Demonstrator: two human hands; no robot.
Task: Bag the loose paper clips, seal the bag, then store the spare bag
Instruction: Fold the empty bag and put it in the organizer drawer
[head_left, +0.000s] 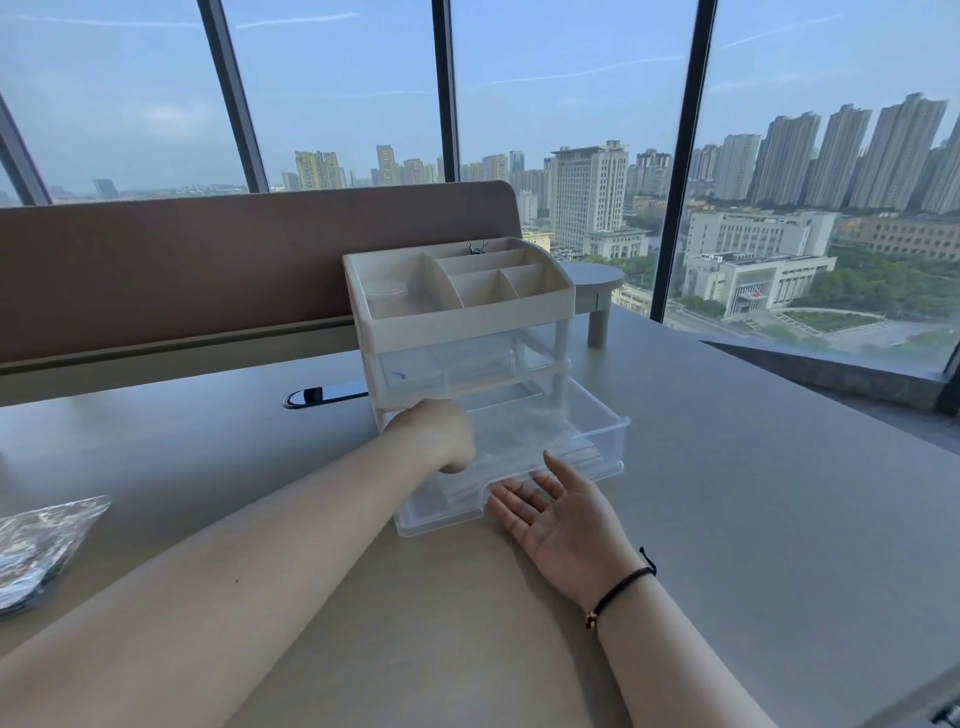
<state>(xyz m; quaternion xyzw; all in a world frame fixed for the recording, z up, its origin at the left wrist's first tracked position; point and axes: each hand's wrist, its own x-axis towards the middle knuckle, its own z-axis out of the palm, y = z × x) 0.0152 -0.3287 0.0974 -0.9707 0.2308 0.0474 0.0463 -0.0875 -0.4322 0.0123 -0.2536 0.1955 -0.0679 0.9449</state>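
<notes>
1. A filled bag (39, 545) lies at the desk's (727, 493) left edge, well apart from both hands.
2. The left hand (439, 434) reaches into the open bottom drawer (597, 431) — whether its fingers hold anything cannot be told.
3. A clear bag (524, 428) lies inside that drawer.
4. The right hand (561, 512) rests palm-up at the drawer's front — fingers straight, holding nothing.

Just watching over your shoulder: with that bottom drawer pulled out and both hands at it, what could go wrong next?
The left hand reaches into the open clear drawer; pushed in too soon, the drawer could pinch it. The crinkled spare bag inside might catch at the closing edge. The light organizer could slide back if the right hand pushes hard.
</notes>
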